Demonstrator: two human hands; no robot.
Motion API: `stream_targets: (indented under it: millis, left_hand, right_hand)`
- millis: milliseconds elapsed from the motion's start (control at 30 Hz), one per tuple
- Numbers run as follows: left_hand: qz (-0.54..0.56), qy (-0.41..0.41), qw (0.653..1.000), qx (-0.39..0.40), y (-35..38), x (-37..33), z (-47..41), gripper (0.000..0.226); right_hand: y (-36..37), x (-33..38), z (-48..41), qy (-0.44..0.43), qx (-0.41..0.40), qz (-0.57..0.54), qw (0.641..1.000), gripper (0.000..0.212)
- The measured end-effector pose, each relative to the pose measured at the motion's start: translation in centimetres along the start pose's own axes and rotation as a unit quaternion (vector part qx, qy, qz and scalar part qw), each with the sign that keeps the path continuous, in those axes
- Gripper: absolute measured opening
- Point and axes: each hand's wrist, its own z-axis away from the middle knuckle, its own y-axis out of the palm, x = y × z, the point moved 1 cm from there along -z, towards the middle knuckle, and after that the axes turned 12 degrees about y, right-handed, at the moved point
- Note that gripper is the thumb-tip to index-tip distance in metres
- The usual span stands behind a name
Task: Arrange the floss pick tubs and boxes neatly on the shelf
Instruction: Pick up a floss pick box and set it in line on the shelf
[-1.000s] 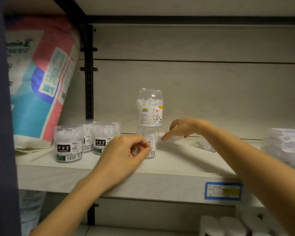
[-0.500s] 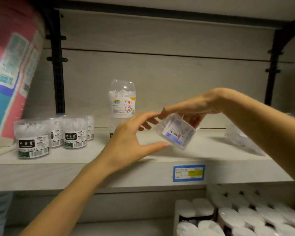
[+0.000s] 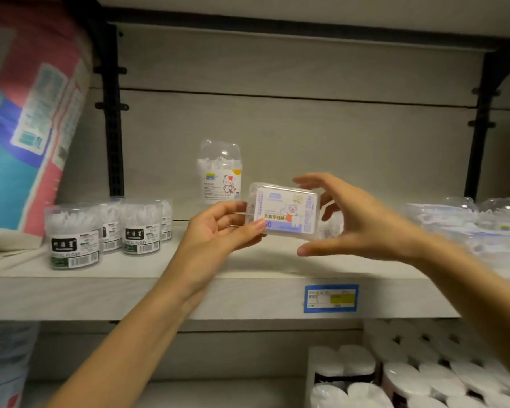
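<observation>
Box (image 3: 283,212) up in the air, label facing us, held level just in front of the shelf (image 3: 189,293) and not yet set down! The left hand (image 3: 218,231) pinches its left end between thumb and fingers. The right hand (image 3: 362,222) curves wide round the right end, fingertips at the top edge and thumb hanging clear below; whether it really grips, I cannot tell. Over on the left, the round tubs (image 3: 74,237) stand upright, close together, labels forward, and that corner looks done. A tall tub (image 3: 220,175) stands far back, behind the left hand. On the right lies a loose heap of clear packs (image 3: 465,225), looking unsorted. My call: partway through, with this box needing a spot and that heap waiting.
</observation>
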Motion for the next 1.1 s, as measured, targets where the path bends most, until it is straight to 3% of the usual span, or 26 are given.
stream_targets:
  millis: [100,233,333,500,700,967,1100]
  left_hand:
    - [-0.005,-0.01,1.0,0.019,-0.2,-0.2,0.6,0.05]
    - [-0.132,0.047,0.987,0.084,-0.9,-0.6,0.9,0.075]
    - [-0.196,0.091,0.971,0.107,-1.1,-1.2,1.1,0.069]
    - [-0.211,0.103,0.965,0.12,-1.2,-1.2,1.5,0.067]
    - [-0.222,0.145,0.957,0.122,1.2,-0.9,1.3,0.065]
    - [-0.339,0.211,0.904,0.152,10.2,2.0,0.4,0.07]
    - [-0.355,0.207,0.902,0.129,16.4,3.2,-0.4,0.065]
  right_hand:
    - [1.3,-0.7,0.5,-0.073,-0.081,-0.014,0.994,0.066]
    - [1.3,-0.9,0.7,-0.111,-0.098,-0.032,0.989,0.062]
    - [1.4,-0.7,0.8,-0.109,-0.083,-0.04,0.99,0.063]
    - [1.6,-0.8,1.4,-0.105,-0.08,-0.045,0.99,0.066]
    - [1.2,-2.1,4.1,-0.078,-0.151,-0.101,0.98,0.067]
    - [-3.2,-9.7,8.8,-0.052,-0.196,-0.034,0.979,0.068]
    - [-6.8,-14.7,10.4,-0.035,-0.19,-0.047,0.98,0.067]
